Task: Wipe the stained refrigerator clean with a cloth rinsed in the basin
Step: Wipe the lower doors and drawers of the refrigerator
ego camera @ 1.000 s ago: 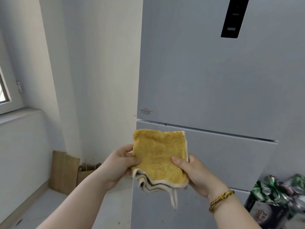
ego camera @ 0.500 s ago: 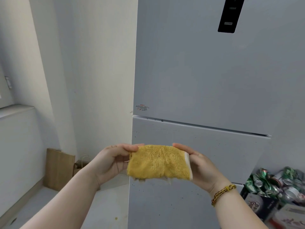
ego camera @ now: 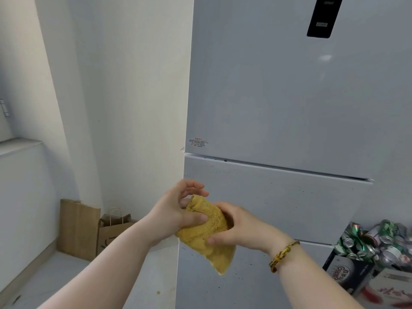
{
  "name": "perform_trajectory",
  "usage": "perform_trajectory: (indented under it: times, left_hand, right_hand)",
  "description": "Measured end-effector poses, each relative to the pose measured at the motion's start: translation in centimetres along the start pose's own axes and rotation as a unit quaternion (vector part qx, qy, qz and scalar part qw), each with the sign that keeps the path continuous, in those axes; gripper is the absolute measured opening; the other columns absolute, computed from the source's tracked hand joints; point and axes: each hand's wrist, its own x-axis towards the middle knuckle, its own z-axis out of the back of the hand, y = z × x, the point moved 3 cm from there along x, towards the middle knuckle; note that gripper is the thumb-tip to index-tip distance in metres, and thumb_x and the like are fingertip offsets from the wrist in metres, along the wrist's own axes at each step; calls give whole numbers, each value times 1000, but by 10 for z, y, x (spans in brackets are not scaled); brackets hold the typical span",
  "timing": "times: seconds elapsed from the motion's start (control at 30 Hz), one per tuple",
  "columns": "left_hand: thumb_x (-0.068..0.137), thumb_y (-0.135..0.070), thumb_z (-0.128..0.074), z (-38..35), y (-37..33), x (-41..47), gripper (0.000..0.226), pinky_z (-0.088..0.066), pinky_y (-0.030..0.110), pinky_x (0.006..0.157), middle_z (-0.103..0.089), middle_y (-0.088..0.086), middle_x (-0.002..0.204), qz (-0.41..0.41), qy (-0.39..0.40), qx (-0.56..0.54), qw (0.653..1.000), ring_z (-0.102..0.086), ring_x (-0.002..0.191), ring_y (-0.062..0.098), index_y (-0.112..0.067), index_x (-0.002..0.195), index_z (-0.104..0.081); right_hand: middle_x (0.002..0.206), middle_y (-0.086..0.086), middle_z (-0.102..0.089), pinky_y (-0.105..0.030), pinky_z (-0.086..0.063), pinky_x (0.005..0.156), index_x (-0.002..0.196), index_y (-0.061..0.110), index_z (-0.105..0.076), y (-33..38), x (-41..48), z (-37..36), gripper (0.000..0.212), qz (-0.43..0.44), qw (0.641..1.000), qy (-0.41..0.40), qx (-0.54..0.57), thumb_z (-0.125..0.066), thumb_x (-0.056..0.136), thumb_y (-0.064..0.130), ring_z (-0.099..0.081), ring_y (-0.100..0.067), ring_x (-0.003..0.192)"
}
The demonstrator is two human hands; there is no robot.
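Fluffy yellow folded cloth (ego camera: 208, 233) in front of pale grey fridge door with small dark specks (ego camera: 278, 208). Left hand (ego camera: 176, 214) and right hand (ego camera: 238, 230) both squeeze it. Cloth looks soft, light, floppy. Best to bunch middle in one palm, or loose end flops.

refrigerator (ego camera: 278, 97): top and control panel (ego camera: 323, 16) cut off, 1 o'clock
sticker (ego camera: 198, 142): print too small
cans (ego camera: 379, 244): cut off, 4 o'clock
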Motion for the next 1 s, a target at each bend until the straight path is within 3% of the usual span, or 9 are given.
perform_trajectory:
  times: [0.13,0.27,0.33,0.4,0.57,0.67,0.77,0.87,1.0]
  left_hand:
    - [67,9,-72,10,11,3,53,-52,21,58,-56,-4,109,2,-2,-2,1000,-62,68,0,-25,101,-49]
    - [55,-6,-73,12,27,15,56,-52,21,58,-55,-2,110,12,11,-10,1000,-62,70,0,-24,103,-50]
    - [58,-2,-76,11,35,28,55,-52,21,61,-56,-2,110,21,8,-8,1000,-62,72,-1,-24,102,-50]
    - [63,-2,-77,14,40,42,50,-52,20,64,-58,-3,107,32,-14,-16,999,-63,76,-1,-25,100,-51]
    - [89,-17,-54,35,63,93,15,-46,27,83,-59,0,114,68,-177,21,982,-58,94,12,-26,100,-55]
    - [92,-18,-49,37,70,129,35,-35,25,82,-53,1,118,96,-248,59,962,-50,97,13,-18,127,-45]
    - [92,-18,-49,41,68,156,45,-33,27,81,-46,10,130,113,-334,90,932,-47,105,20,-11,134,-36]
    - [91,-17,-52,46,72,176,53,-35,32,92,-34,7,142,109,-366,60,922,-41,124,23,-13,139,-30]
    - [94,-14,-45,43,75,186,25,-39,27,76,-59,5,110,103,-296,8,950,-56,86,14,-16,118,-52]
  right_hand:
    - [96,1,-63,-32,-52,84,101,20,-58,-6,14,-14,34,-24,999,-18,21,-75,71,22,-62,-15,91]
    - [92,-1,-62,-36,-52,83,95,20,-55,-26,28,-24,50,-42,989,-28,136,-75,52,38,-62,-16,86]
    - [95,-2,-62,-34,-52,81,98,20,-54,-35,38,-19,54,-52,978,-12,201,-75,51,36,-62,-16,87]
    - [94,2,-64,-28,-54,76,98,24,-57,-39,45,-9,42,-51,976,-15,210,-73,60,25,-63,-12,84]
    - [77,4,-61,-10,-46,56,82,23,-58,-55,68,42,18,-25,971,-209,109,-66,79,7,-57,-2,65]
    - [70,5,-59,-6,-41,51,76,24,-54,-65,72,83,23,8,949,-310,56,-65,79,3,-54,6,56]
    - [72,9,-60,-8,-42,52,75,31,-52,-74,71,114,29,22,933,-359,6,-66,78,6,-56,3,62]
    - [76,10,-58,-19,-41,54,73,32,-48,-81,65,139,30,17,913,-406,-36,-67,78,10,-54,-3,68]
    - [77,5,-55,-28,-35,54,71,29,-45,-81,52,163,31,17,868,-494,-44,-67,77,7,-51,-13,67]
